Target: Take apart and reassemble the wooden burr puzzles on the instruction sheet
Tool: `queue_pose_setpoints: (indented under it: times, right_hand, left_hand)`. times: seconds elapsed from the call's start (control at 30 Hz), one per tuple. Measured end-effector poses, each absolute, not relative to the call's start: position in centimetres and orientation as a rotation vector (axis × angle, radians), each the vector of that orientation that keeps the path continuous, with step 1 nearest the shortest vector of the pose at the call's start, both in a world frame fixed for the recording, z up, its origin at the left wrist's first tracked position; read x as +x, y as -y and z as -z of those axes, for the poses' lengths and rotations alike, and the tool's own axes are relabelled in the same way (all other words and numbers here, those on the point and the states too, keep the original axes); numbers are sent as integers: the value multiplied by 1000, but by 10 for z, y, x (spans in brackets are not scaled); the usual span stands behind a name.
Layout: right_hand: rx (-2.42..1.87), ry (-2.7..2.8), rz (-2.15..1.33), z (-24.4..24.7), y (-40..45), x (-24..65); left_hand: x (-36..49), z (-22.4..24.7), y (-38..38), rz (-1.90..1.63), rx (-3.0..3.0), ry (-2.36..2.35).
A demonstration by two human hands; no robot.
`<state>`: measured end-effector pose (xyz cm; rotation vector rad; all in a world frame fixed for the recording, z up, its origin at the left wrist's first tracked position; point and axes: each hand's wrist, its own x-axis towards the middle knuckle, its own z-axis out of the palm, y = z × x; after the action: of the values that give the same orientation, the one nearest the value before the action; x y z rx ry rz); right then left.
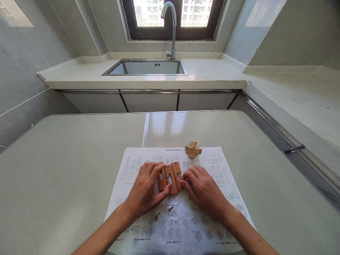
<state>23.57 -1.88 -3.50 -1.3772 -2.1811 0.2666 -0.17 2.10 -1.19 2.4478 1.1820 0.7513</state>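
Several reddish-brown notched wooden puzzle pieces (173,176) lie side by side on a large printed paper sheet (117,191). My left hand (147,186) spans the left pieces, its thumb at the lower edge and its fingertips at the upper edge. At the right end, my right hand (204,189) pinches the edge of the rightmost puzzle piece (179,177) with bent fingers and thumb. My left fingers partly hide the leftmost piece. Beyond my right hand, a small cluster of lighter wooden blocks (193,149) rests at the sheet's far edge.
The sheet, printed with rows of small line drawings, lies on a pale tabletop (79,156) with a seam. Behind it is a counter (207,69) with a sink (148,67) and a tall faucet (173,32) below a window. Another counter (305,99) runs along the right.
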Motion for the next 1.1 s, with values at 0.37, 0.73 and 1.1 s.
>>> queue_pose_setpoints:
  times: [0.37,0.73,1.1]
  right_hand:
    - [-1306,2227,-360,36,21,230]
    - [-1313,2210,-383,33,21,230]
    - [-1321,2210,-409,33,21,232]
  left_hand:
    - [-3,19,-27,-521,2611,-940]
    - [-11,22,-37,-661,2518,-1163]
    - [-39,24,-65,-695,2451,-1714]
